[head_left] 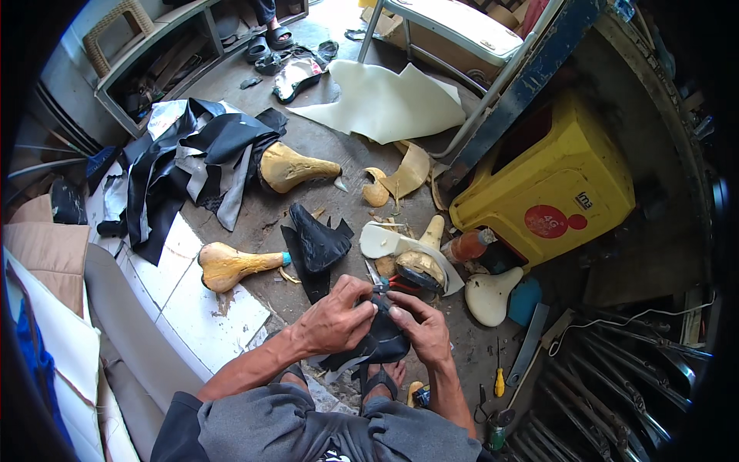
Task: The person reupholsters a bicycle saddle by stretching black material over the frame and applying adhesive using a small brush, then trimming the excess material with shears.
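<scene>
A black cover (383, 339) is suspended between the worker's two hands, just above the sandalled feet (395, 373). The left hand (331, 317) and the right hand (423, 329) each pinch its upper edge between thumb and fingers; from where I stand, contact with the red-handled tool (408, 287) just beyond cannot be judged. The cover appears light, supple and slightly slick, liable to sag; its edge, taken close on either side of the point being worked, should give the surest hold. Beyond, the grey floor (471, 350) is strewn with scraps and bears a black-covered saddle form (319, 240); a bare yellow saddle form (235, 267) lies by white tiles (202, 308). Farther off are a tipped yellow plastic stool (554, 173), a cream sheet (385, 100) and a metal-legged chair (458, 29).
</scene>
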A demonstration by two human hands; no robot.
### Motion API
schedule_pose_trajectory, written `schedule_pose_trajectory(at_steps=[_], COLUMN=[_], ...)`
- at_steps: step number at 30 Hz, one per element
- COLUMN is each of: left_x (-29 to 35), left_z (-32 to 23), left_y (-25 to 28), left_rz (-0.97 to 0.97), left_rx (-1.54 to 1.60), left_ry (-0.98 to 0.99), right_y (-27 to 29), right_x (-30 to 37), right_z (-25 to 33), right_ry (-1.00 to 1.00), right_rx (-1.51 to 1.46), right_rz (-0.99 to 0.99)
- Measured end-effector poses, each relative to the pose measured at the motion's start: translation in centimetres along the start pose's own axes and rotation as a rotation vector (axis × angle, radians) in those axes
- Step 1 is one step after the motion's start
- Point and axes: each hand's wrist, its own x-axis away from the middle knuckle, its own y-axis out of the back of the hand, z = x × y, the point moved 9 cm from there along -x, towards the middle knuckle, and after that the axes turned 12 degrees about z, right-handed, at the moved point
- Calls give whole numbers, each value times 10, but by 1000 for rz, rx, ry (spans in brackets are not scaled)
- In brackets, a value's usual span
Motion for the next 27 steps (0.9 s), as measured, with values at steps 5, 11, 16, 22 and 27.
schedule_pose_trajectory(at_steps=[5,11,16,22,27], left_x=[8,16,16,22,23], left_z=[-14,3,33,41,40], left_y=[-2,8,-3,-24,-28], left_rz=[-31,-219,-264,-172,-189], left_rx=[-40,329,591,720,757], left_ry=[-137,101,424,617,618], right_y=[-16,-4,-18,-18,-16], right_x=[-5,0,2,4,2], right_z=[-24,15,40,46,34], right_ry=[-152,181,369,405,314], right_rx=[33,419,586,588,445], right_rz=[168,-39,-69,-119,-110])
